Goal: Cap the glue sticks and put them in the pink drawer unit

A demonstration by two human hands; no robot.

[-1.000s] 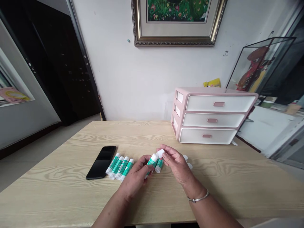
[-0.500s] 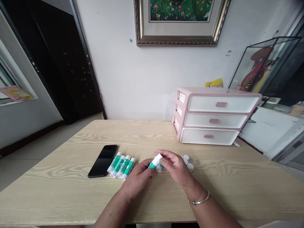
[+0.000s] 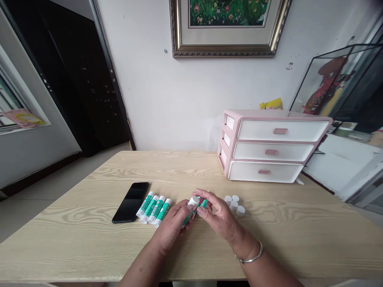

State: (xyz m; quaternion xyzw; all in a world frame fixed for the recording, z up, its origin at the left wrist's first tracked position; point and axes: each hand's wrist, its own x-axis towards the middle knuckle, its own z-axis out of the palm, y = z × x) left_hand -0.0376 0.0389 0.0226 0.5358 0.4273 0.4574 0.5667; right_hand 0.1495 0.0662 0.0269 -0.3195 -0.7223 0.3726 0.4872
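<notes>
My left hand (image 3: 172, 224) grips a green and white glue stick (image 3: 189, 213) by its body above the wooden table (image 3: 89, 239). My right hand (image 3: 216, 215) pinches the white cap end of that same stick with thumb and fingers. Another glue stick (image 3: 204, 203) lies partly hidden just behind my fingers. Several capped glue sticks (image 3: 154, 209) lie side by side to the left of my hands. Several loose white caps (image 3: 235, 204) stand on the table right of my right hand.
A black phone (image 3: 131, 201) lies left of the row of sticks. A pink and white three-drawer organiser (image 3: 269, 149) stands at the back right of the table. A framed picture (image 3: 227, 28) hangs on the wall behind.
My right hand brought the white cap down onto the end of the stick held in my left hand, and both hands sank closer to the table. The loose caps are now uncovered.
</notes>
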